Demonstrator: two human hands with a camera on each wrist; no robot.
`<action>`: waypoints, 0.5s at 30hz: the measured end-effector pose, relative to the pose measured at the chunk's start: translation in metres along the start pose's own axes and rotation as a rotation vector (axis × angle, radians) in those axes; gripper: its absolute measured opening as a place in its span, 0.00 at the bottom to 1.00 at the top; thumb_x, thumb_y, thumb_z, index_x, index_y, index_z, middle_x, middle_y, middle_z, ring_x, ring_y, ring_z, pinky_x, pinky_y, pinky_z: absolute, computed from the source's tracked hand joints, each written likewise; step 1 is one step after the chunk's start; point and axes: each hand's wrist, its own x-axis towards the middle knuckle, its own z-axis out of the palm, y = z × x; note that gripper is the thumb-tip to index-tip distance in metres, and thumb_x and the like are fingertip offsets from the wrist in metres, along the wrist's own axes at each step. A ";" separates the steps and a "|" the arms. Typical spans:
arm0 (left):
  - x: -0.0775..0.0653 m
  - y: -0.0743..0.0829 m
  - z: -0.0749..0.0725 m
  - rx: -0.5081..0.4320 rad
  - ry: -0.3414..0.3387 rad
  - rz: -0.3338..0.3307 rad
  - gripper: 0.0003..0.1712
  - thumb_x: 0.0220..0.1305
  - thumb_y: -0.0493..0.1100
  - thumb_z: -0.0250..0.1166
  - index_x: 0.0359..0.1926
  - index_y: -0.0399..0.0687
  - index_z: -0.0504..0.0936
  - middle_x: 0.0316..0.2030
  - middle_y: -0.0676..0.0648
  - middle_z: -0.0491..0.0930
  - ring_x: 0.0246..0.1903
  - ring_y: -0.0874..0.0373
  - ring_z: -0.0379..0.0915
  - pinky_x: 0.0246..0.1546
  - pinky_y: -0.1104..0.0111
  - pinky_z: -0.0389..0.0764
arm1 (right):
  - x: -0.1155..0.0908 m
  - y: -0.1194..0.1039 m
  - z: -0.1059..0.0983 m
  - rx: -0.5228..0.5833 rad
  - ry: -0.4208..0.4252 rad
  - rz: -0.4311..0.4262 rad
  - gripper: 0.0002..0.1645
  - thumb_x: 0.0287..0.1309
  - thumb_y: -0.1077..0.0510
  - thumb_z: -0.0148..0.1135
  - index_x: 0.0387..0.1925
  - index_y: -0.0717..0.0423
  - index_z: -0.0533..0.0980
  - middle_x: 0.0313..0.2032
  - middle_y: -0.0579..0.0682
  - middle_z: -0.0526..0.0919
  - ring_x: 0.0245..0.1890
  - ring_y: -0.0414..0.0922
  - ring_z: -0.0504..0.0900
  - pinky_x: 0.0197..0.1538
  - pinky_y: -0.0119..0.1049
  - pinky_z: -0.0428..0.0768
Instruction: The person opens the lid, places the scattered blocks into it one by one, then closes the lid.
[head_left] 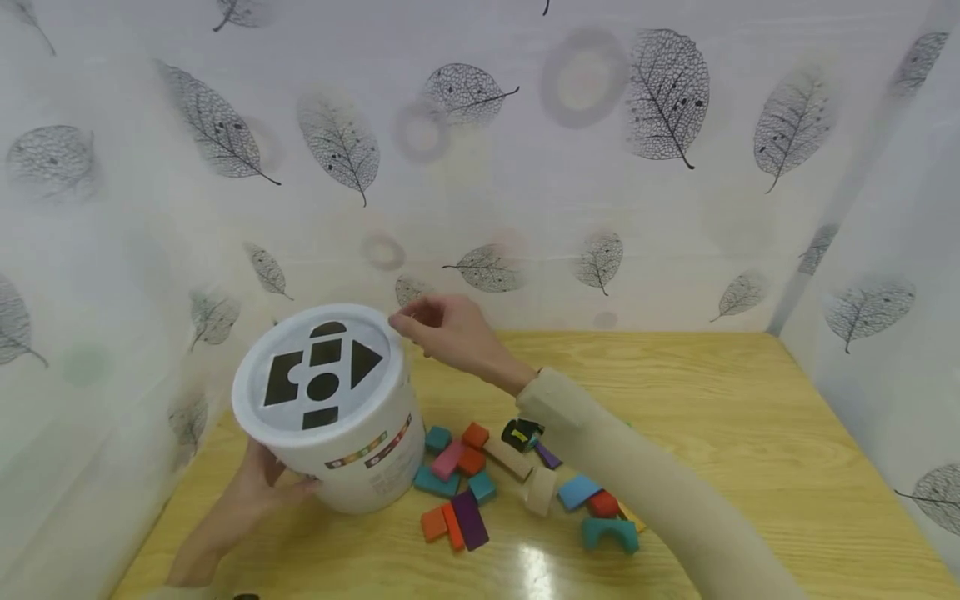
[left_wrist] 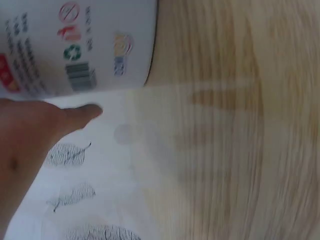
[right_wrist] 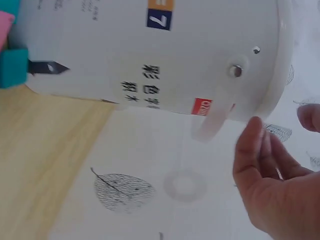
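Observation:
A white lidded bucket (head_left: pixel 375 467) stands on the left part of the wooden table, its round lid (head_left: pixel 292 342) pierced with shaped holes. My left hand (head_left: pixel 258 492) holds the bucket low on its left side, thumb along the front; the other fingers are hidden behind it. In the left wrist view, one digit (left_wrist: pixel 82 115) stretches beside the printed wall. At the lid's right edge is my right hand (head_left: pixel 453 329), fingers loosely bent. The right wrist view has its fingertips (right_wrist: pixel 255 127) beside the rim and a gap to the thumb. A blurred strap-like handle (right_wrist: pixel 215 122) hangs there.
Coloured blocks lie right of the bucket, among them a purple block (head_left: pixel 470 521), a teal arch (head_left: pixel 610 533) and a beige block (head_left: pixel 508 458). My right sleeve (head_left: pixel 637 475) passes over some of them. A leaf-patterned curtain (head_left: pixel 525 183) encloses the table's back and sides.

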 end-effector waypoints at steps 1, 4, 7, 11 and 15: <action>0.002 0.000 0.003 0.046 0.011 -0.002 0.68 0.54 0.30 0.75 0.80 0.65 0.38 0.73 0.55 0.57 0.67 0.80 0.56 0.60 0.88 0.64 | 0.003 -0.005 0.001 -0.048 -0.011 0.004 0.21 0.68 0.42 0.63 0.52 0.50 0.82 0.41 0.47 0.87 0.38 0.42 0.84 0.37 0.32 0.87; 0.006 0.002 0.010 0.094 0.043 0.003 0.64 0.49 0.31 0.79 0.78 0.59 0.48 0.65 0.58 0.69 0.64 0.77 0.63 0.61 0.89 0.62 | 0.012 -0.015 0.006 -0.182 -0.034 0.009 0.26 0.67 0.39 0.63 0.55 0.52 0.82 0.40 0.47 0.86 0.39 0.42 0.83 0.36 0.30 0.85; 0.006 0.001 0.012 0.070 0.051 0.025 0.60 0.45 0.28 0.79 0.74 0.56 0.55 0.60 0.57 0.75 0.61 0.74 0.69 0.62 0.88 0.64 | 0.017 -0.020 0.011 -0.277 -0.044 0.017 0.28 0.66 0.38 0.64 0.56 0.54 0.82 0.39 0.47 0.85 0.39 0.41 0.80 0.35 0.27 0.81; 0.005 -0.002 0.013 0.019 0.041 0.051 0.58 0.45 0.26 0.76 0.73 0.55 0.56 0.59 0.54 0.77 0.60 0.73 0.72 0.61 0.86 0.69 | 0.022 -0.017 0.016 -0.287 -0.038 -0.019 0.21 0.66 0.47 0.65 0.52 0.57 0.84 0.33 0.48 0.84 0.31 0.39 0.78 0.28 0.25 0.78; 0.006 -0.001 0.014 0.035 0.049 0.032 0.58 0.47 0.27 0.77 0.73 0.57 0.56 0.58 0.58 0.77 0.60 0.75 0.72 0.61 0.86 0.69 | 0.023 -0.011 0.020 -0.264 0.001 -0.089 0.16 0.65 0.54 0.65 0.48 0.59 0.86 0.28 0.48 0.83 0.27 0.39 0.76 0.23 0.24 0.76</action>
